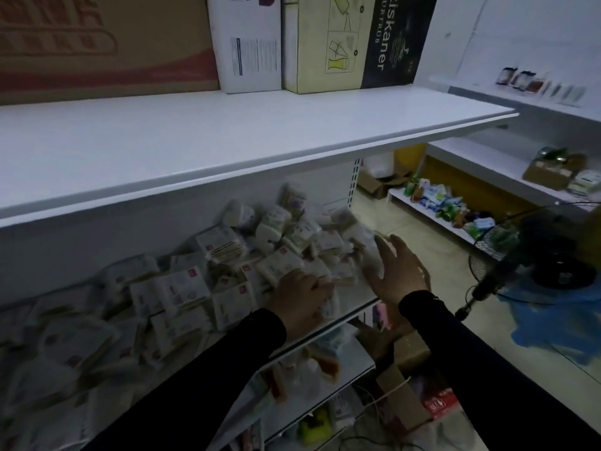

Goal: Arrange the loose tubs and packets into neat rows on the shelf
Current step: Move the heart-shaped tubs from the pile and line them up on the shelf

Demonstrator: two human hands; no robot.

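- Head view shows the left hand [300, 296] pressing down on white packets [182, 288] near the shelf [357, 304] front edge — whether its fingers curl round one, I cannot tell.
- Right hand [398, 271], fingers spread, cups the heap's right end.
- Best to sweep small groups level — the pile looks ready to slide.
- Cardboard boxes [322, 43] stand on the upper shelf; their contents are hidden.

Packets [224, 245]: white, small red marks, tan edges. Shelf [227, 131]: white. Above the shelf, black box [395, 40] with white lettering; brown carton [97, 43], red print. Sleeves [487, 369]: black.
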